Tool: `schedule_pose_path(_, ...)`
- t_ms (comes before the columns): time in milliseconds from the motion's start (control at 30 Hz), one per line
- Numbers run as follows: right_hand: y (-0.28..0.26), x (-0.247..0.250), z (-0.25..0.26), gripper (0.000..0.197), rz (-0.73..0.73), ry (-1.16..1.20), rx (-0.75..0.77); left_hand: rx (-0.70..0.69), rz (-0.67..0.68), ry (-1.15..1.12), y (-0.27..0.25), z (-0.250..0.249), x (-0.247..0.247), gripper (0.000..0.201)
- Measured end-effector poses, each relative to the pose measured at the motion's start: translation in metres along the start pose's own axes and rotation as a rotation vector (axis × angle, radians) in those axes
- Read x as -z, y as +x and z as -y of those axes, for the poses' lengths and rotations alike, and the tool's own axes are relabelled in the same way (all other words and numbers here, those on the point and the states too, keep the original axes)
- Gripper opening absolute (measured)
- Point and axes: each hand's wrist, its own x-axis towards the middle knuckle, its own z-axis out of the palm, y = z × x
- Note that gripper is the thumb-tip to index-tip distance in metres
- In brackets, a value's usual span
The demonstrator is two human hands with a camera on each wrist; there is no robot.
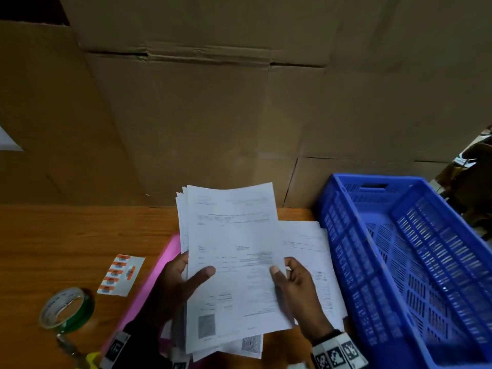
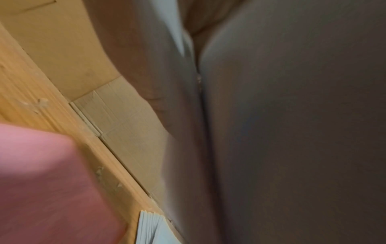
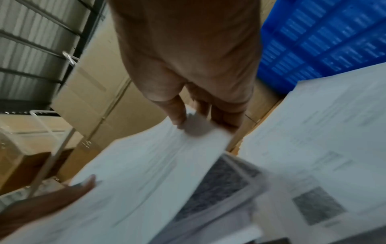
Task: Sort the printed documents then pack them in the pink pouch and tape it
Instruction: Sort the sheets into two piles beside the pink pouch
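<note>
I hold a stack of printed documents (image 1: 231,259) upright over the wooden table, white sheets with small text and QR codes. My left hand (image 1: 181,280) grips the stack's left edge, thumb on the top sheet. At the right edge my right hand (image 1: 290,278) pinches the top sheet (image 3: 158,165) between thumb and fingers. A second pile of documents (image 1: 311,262) lies flat on the table to the right. The pink pouch (image 1: 157,272) lies under the held stack, mostly hidden; its corner (image 2: 41,181) fills the lower left of the left wrist view.
A blue plastic crate (image 1: 415,262) stands at the right, close to the flat pile. A roll of green tape (image 1: 66,307) and a sheet of orange stickers (image 1: 119,272) lie on the wooden table (image 1: 66,235) at the left. Cardboard boxes (image 1: 213,115) wall the back.
</note>
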Motion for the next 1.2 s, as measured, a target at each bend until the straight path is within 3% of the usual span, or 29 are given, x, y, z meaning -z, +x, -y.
schedule_pose_path(33, 0.002, -0.001, -0.006, 0.012, 0.017, -0.033, -0.02, -0.003, -0.044, 0.021, 0.0, 0.004, -0.001, 0.037)
schedule_pose_path(100, 0.009, 0.005, -0.021, 0.019, -0.016, -0.138, -0.031, -0.006, -0.07, 0.042, -0.001, 0.009, 0.002, 0.029)
schedule_pose_path(200, 0.022, 0.032, -0.046, 0.019, -0.197, -0.412, -0.08, -0.045, -0.076, 0.094, -0.003, 0.013, 0.013, 0.062)
schedule_pose_path(233, 0.027, 0.044, -0.059, 0.029, -0.255, -0.579, -0.144, -0.087, -0.087, 0.098, -0.003, 0.014, 0.017, 0.068)
schedule_pose_path(333, 0.033, 0.075, -0.085, 0.089, -0.344, -0.991, -0.404, -0.163, -0.13, 0.097, -0.002, 0.017, 0.024, 0.092)
schedule_pose_path(367, 0.034, 0.082, -0.09, 0.099, -0.331, -1.055, -0.43, -0.167, -0.141, 0.087, -0.001, 0.021, 0.026, 0.094)
schedule_pose_path(433, 0.037, 0.09, -0.096, 0.092, -0.293, -1.102, -0.43, -0.157, -0.151, 0.057, -0.002, 0.026, 0.028, 0.095)
schedule_pose_path(533, 0.037, 0.091, -0.09, 0.064, -0.379, -1.038, -0.36, -0.145, -0.154, 0.037, -0.003, 0.03, 0.029, 0.093)
schedule_pose_path(700, 0.029, 0.093, -0.084, 0.015, -0.556, -0.896, -0.109, -0.167, -0.164, 0.075, 0.002, 0.031, 0.027, 0.095)
schedule_pose_path(800, 0.031, 0.099, -0.076, 0.023, -0.519, -0.766, -0.008, -0.162, -0.073, 0.113, 0.002, 0.027, 0.028, 0.069)
schedule_pose_path(900, 0.032, 0.102, -0.055, 0.01, -0.518, -0.579, 0.045, -0.116, -0.032, 0.184, 0.001, 0.022, 0.027, 0.045)
schedule_pose_path(1033, 0.021, 0.097, 0.001, 0.008, -0.577, -0.166, 0.116, -0.101, -0.041, 0.174, 0.004, 0.018, 0.022, 0.051)
schedule_pose_path(1133, 0.012, 0.083, 0.032, 0.015, -0.401, 0.118, 0.108, -0.056, -0.019, 0.175, 0.008, 0.018, 0.019, 0.063)
schedule_pose_path(1200, 0.008, 0.065, 0.039, 0.02, -0.289, 0.17, 0.117, -0.066, 0.003, 0.201, 0.01, 0.016, 0.015, 0.065)
